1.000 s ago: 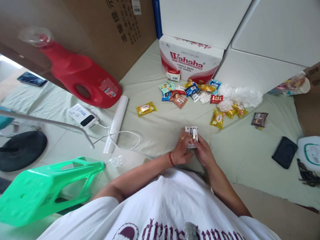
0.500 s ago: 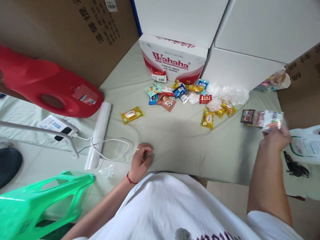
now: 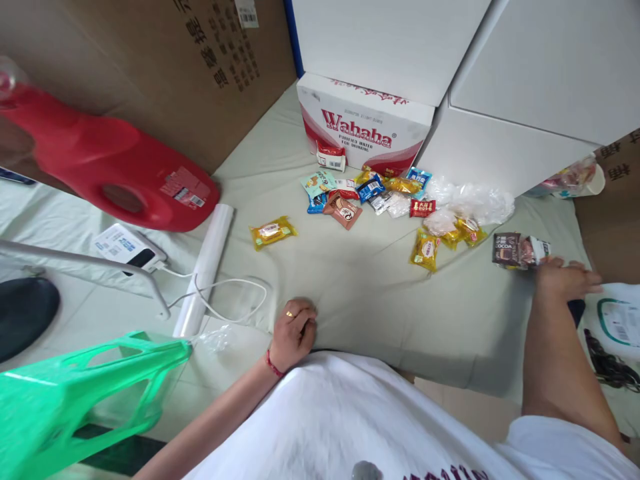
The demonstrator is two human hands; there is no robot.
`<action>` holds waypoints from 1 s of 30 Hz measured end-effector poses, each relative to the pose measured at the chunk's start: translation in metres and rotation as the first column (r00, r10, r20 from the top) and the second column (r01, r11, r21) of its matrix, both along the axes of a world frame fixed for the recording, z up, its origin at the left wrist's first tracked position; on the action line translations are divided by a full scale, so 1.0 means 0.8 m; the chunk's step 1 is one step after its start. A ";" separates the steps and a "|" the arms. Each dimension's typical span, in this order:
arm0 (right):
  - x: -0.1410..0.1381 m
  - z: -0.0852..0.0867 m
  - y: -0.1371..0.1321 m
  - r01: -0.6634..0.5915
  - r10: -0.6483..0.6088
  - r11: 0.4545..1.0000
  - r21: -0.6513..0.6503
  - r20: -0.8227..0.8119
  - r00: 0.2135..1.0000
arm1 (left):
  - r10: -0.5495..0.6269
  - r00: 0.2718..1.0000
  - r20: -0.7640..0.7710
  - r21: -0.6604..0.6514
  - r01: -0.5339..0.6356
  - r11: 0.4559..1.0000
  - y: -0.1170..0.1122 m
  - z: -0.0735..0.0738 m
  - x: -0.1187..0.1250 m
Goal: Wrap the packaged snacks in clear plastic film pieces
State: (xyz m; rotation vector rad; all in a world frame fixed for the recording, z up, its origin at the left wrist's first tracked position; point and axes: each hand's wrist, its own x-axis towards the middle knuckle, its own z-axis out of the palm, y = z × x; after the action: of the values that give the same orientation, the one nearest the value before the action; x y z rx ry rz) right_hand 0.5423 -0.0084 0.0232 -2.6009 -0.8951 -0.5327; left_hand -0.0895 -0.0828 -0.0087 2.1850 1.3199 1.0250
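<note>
My right hand [image 3: 565,278] is at the far right, blurred, its fingers stretched out to the right. Close beside its wrist side lies a pink and white snack packet [image 3: 534,251], partly overlapped by the hand. A dark brown cocoa packet [image 3: 506,249] touches that packet's left side. My left hand [image 3: 296,333], with a ring and a red bracelet, rests curled near the front edge of the cloth, with nothing visible in it. A yellow-wrapped snack [image 3: 273,232] lies beyond it. Two kinds nearer the middle are a yellow packet [image 3: 425,250] and a brown packet [image 3: 343,211].
Several mixed packets lie before a Wahaba-style water carton [image 3: 367,123] by white boxes [image 3: 390,40]. Clear plastic bags [image 3: 473,199] sit right of them. At left are a red jug [image 3: 125,170], a white roll [image 3: 205,273], a cable [image 3: 245,281] and a green stool [image 3: 60,400].
My right hand has let go of the pink and white packet, which now lies by the cocoa packet. The whole view has shifted slightly; my left hand stays curled.
</note>
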 end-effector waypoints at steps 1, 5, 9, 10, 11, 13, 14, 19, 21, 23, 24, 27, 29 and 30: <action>-0.011 0.006 0.002 0.018 -0.024 0.989 0.148 0.034 0.999 | -0.010 1.000 0.014 -0.016 0.010 1.000 0.000 0.001 -0.001; -0.091 0.029 0.037 -0.386 0.390 0.889 0.244 0.036 0.920 | -0.003 0.998 0.059 -0.066 0.007 0.998 0.001 0.006 -0.001; -0.177 0.038 0.098 -0.808 0.788 0.587 -0.057 -0.188 0.586 | 0.001 0.993 0.114 -0.114 0.012 0.993 0.001 0.009 -0.003; -0.192 0.038 0.111 -0.814 0.778 0.571 -0.107 -0.246 0.578 | 0.001 0.990 0.142 -0.133 0.018 0.991 0.001 0.010 -0.004; -0.205 0.039 0.121 -0.798 0.750 0.589 -0.128 -0.280 0.599 | 0.012 0.984 0.176 -0.161 0.016 0.987 0.001 0.012 -0.006; -0.232 0.041 0.127 -0.729 0.697 0.684 -0.031 -0.266 0.666 | 0.088 0.962 0.260 -0.249 -0.021 0.968 0.000 0.016 -0.007; -0.250 0.041 0.121 -0.681 0.677 0.727 0.083 -0.250 0.692 | 0.152 0.940 0.305 -0.318 -0.050 0.947 0.000 0.019 -0.006; -0.401 0.028 0.025 -0.513 0.720 0.690 0.510 -0.554 0.418 | 0.468 0.671 0.576 -0.725 0.154 0.671 0.017 0.039 0.027; -0.468 0.018 -0.024 -0.505 0.685 0.673 0.540 -0.712 0.151 | 0.541 0.541 0.644 -0.753 0.325 0.571 0.032 0.049 0.048; -0.513 0.012 -0.061 -0.497 0.601 0.651 0.574 -0.789 -0.123 | 0.568 0.475 0.673 -0.739 0.474 0.479 0.048 0.057 0.067; -0.524 0.010 -0.075 -0.498 0.572 0.635 0.591 -0.793 -0.212 | 0.565 0.461 0.684 -0.722 0.538 0.435 0.055 0.060 0.076; -0.521 0.012 -0.097 -0.537 0.628 0.567 0.625 -0.750 -0.209 | 0.584 0.408 0.702 -0.680 0.626 0.381 0.072 0.059 0.092; -0.501 0.015 -0.103 -0.613 0.710 0.507 0.606 -0.697 -0.101 | 0.642 0.345 0.685 -0.685 0.606 0.405 0.076 0.053 0.097; -0.490 0.017 -0.104 -0.657 0.734 0.473 0.588 -0.675 -0.076 | 0.668 0.323 0.670 -0.693 0.594 0.408 0.077 0.050 0.099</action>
State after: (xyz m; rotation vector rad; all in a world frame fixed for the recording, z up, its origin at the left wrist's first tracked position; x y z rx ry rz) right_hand 0.1507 -0.0920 0.0368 -1.3900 -1.4774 1.0787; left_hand -0.0107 -0.0212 0.0311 0.2984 0.8452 0.9091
